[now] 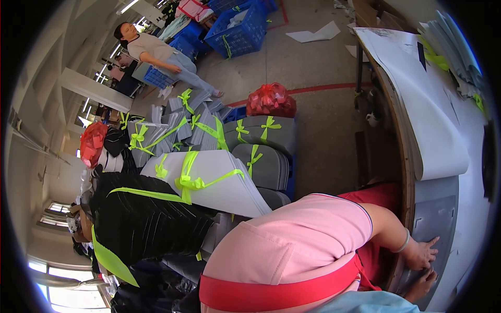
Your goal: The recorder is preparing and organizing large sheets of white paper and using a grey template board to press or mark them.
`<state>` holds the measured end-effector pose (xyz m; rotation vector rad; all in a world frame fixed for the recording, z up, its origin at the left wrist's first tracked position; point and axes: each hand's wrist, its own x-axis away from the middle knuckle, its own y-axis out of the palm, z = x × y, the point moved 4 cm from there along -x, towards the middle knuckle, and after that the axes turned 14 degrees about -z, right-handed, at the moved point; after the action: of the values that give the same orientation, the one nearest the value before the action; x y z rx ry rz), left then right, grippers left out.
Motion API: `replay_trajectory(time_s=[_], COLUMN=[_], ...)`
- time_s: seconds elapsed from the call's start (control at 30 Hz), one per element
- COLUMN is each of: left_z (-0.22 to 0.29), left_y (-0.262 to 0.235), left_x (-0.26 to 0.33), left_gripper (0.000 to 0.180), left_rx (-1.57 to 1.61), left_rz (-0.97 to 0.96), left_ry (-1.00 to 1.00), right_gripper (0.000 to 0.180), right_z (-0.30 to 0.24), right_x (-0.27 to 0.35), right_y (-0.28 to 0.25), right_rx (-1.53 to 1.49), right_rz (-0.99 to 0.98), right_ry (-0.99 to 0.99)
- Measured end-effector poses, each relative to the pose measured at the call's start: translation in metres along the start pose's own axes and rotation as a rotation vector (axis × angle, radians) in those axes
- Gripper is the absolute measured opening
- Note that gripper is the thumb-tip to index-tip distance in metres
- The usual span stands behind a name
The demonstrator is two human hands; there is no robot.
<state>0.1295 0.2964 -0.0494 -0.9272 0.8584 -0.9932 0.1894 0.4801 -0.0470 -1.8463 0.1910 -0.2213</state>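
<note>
My left hand, a bangle at its wrist, lies on a grey sheet with small slits in it. Its fingers are spread and nothing is in its grasp. Just below it, my right hand rests on the same sheet, its fingers stretched toward the left hand. Part of the right hand is cut from sight by the worktable's edge and my body. Beyond the grey sheet, a large white sheet with a curled edge covers the table.
Left of me are stacked grey panels, white panels and black fabric, tied with yellow-green strips. A red bag sits behind. Blue crates and a standing person are farther off. Loose paper lies on the floor.
</note>
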Motion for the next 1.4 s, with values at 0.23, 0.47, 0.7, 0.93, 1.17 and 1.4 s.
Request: replay_trajectory(time_s=[0.23, 0.47, 0.7, 0.93, 1.17, 1.4], left_z=[0.004, 0.005, 0.003, 0.006, 0.007, -0.002], left_y=[-0.011, -0.011, -0.01, -0.012, -0.006, -0.012], left_x=[0.006, 0.01, 0.008, 0.009, 0.012, 0.015], left_gripper=[0.045, 0.046, 0.045, 0.039, 0.039, 0.032], left_rx=[0.103, 0.122, 0.142, 0.136, 0.209, 0.05], left_rz=[0.003, 0.035, 0.042, 0.089, 0.045, 0.209], left_ry=[0.017, 0.031, 0.018, 0.029, 0.023, 0.01], right_gripper=[0.039, 0.038, 0.042, 0.043, 0.041, 0.027], right_z=[-0.008, -0.045, -0.042, -0.037, -0.051, -0.041], right_x=[0.006, 0.028, 0.026, 0.03, 0.04, 0.024], right_y=[-0.003, -0.015, -0.014, -0.014, -0.016, -0.023], right_rx=[0.027, -0.064, -0.127, -0.127, -0.145, -0.513], right_rz=[0.009, 0.041, 0.014, 0.015, 0.0, 0.03], right_ry=[0.012, 0.059, 0.149, 0.171, 0.213, 0.071])
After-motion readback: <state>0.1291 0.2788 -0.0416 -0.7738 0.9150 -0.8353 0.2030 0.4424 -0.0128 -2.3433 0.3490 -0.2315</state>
